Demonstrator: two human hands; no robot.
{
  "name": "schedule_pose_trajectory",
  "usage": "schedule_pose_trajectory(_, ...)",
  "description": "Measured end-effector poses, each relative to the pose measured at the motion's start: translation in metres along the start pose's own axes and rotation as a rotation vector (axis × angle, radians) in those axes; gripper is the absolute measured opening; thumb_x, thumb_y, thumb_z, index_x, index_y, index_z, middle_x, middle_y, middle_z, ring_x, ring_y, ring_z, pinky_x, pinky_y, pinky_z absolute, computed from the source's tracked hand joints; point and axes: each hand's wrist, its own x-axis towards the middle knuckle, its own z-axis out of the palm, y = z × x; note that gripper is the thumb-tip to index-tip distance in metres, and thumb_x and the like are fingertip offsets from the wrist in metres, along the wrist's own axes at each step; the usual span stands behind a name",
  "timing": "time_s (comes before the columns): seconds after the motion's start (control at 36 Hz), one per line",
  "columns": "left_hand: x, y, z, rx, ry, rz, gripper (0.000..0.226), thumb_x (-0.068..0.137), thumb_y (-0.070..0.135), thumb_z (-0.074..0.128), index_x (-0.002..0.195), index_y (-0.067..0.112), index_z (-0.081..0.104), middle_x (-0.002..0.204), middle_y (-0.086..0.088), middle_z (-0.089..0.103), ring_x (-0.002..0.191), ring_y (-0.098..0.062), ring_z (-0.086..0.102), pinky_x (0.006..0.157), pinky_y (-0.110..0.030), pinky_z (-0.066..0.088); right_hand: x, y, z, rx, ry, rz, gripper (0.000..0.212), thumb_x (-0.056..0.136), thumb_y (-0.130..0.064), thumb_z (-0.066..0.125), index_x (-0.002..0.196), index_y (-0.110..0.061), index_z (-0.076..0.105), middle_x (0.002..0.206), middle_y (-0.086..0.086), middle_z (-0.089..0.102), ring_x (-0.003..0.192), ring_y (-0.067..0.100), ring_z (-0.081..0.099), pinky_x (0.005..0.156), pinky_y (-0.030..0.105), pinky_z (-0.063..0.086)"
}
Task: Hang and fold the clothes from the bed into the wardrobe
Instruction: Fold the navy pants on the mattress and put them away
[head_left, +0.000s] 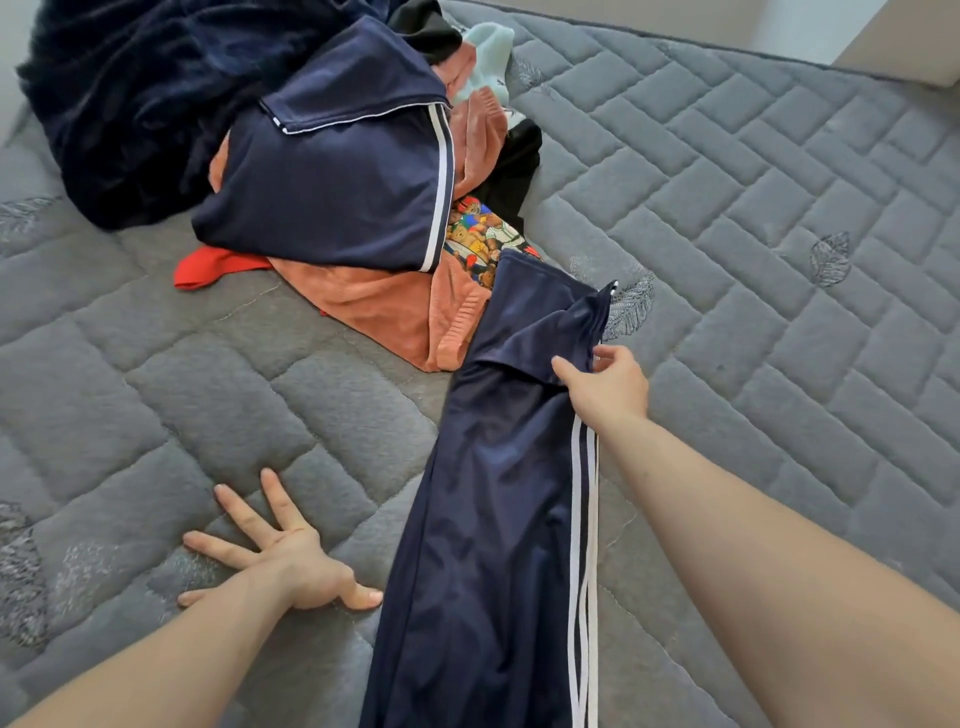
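Grey quilted mattress (727, 218) w/ unsorted clothes pile (291, 171) toward far-left corner; navy track pants (498, 519) w/ white side stripes stretched lengthwise from pile down to near edge. Folding step, prob. just starting: right hand (605, 387) pinching fabric fold at far end, left hand (280, 551) flat on mattress just beside pants, fingers splayed, holding nothing. Next, likely: smooth legs flat, then fold end over.
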Motion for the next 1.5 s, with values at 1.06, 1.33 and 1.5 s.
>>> schedule_pose_trajectory(1.06, -0.005, -0.029, 0.021, -0.040, 0.316, 0.256, 0.181, 0.022, 0.085, 0.082, 0.127, 0.038, -0.058, 0.141, -0.006, -0.062, 0.141, -0.052, -0.037, 0.110, -0.076, -0.008, -0.315, 0.245, -0.006, 0.107, 0.025, 0.160, 0.032, 0.077, -0.031, 0.086, 0.084, -0.030, 0.055, 0.085, -0.002, 0.064, 0.088, 0.028, 0.059, 0.081, 0.046, 0.049)
schedule_pose_trajectory(1.33, -0.086, -0.200, 0.213, -0.313, 0.625, 0.803, 0.033, 0.082, 0.030, 0.072, 0.113, 0.025, 0.062, 0.118, 0.009, 0.059, 0.111, -0.021, 0.053, 0.100, -0.034, 0.042, -0.420, 0.299, -0.042, -0.079, -0.233, 0.214, 0.020, 0.086, -0.030, 0.077, 0.088, -0.014, 0.066, 0.095, 0.002, 0.056, 0.098, 0.027, 0.055, 0.091, 0.043, 0.046)
schedule_pose_trajectory(1.5, -0.142, -0.246, 0.294, -0.577, 0.061, 0.546, 0.056, 0.067, 0.038, 0.087, 0.111, 0.041, 0.053, 0.102, 0.021, 0.068, 0.095, 0.007, 0.065, 0.077, -0.018, 0.052, -0.462, 0.306, -0.063, 0.096, -0.393, 0.418, 0.016, 0.080, -0.028, 0.080, 0.087, -0.020, 0.068, 0.081, -0.007, 0.073, 0.081, 0.013, 0.069, 0.079, 0.033, 0.055)
